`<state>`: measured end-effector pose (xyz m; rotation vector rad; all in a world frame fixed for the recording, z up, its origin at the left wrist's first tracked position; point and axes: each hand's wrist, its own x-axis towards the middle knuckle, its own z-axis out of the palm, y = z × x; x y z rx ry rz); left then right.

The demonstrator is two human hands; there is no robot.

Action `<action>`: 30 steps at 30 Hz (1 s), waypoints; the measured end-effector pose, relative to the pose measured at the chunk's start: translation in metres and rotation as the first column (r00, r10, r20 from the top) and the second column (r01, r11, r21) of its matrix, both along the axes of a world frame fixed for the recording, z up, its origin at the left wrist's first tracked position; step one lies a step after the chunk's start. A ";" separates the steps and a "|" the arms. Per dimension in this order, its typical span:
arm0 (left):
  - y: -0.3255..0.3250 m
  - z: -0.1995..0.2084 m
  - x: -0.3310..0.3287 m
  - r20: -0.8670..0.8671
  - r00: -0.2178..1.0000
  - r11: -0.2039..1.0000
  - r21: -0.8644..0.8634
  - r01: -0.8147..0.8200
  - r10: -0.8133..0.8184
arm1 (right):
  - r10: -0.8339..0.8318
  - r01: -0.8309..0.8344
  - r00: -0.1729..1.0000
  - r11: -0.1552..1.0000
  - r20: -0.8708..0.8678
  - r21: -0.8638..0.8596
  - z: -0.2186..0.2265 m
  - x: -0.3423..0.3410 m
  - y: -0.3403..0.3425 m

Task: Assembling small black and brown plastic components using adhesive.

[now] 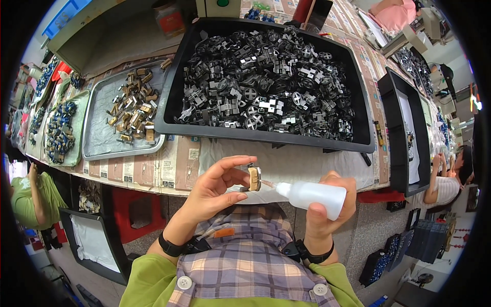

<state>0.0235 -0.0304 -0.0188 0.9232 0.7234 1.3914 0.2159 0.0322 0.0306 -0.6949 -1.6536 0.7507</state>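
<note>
Between the thumb and fingers of my left hand [217, 187] is a small tan block with metal parts [254, 179], held upright over the table's front edge. My right hand [331, 202] is wrapped round a white squeeze bottle [317, 198], tilted so its thin nozzle points left. The nozzle tip is at the block's right side; whether it touches, I cannot tell. Beyond my hands stands a large black tray [266, 137] heaped with dark metal parts with spoked wheels [255, 100]. To its left, a metal tray [123, 152] holds a pile of tan and metal pieces [134, 107].
A green-lined tray of blue parts [62, 133] sits at the far left. At the right stands another black tray [396, 112]. A red stool [135, 215] and a black crate [94, 250] are below the table on the left. Other people work at both sides.
</note>
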 end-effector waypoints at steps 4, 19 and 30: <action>0.000 0.001 0.000 0.005 1.000 1.000 -0.019 -0.001 0.002 | 0.028 -0.029 0.999 0.999 0.023 0.016 -0.001 0.001 0.000; 0.005 0.002 0.002 -0.004 1.000 1.000 -0.025 0.007 -0.007 | -0.163 0.151 0.965 0.986 -0.204 -0.070 -0.002 0.017 0.001; 0.002 -0.009 0.003 -0.047 0.979 0.975 -0.093 -0.201 0.198 | -0.461 0.382 0.819 0.882 -0.341 -0.274 0.020 0.136 0.092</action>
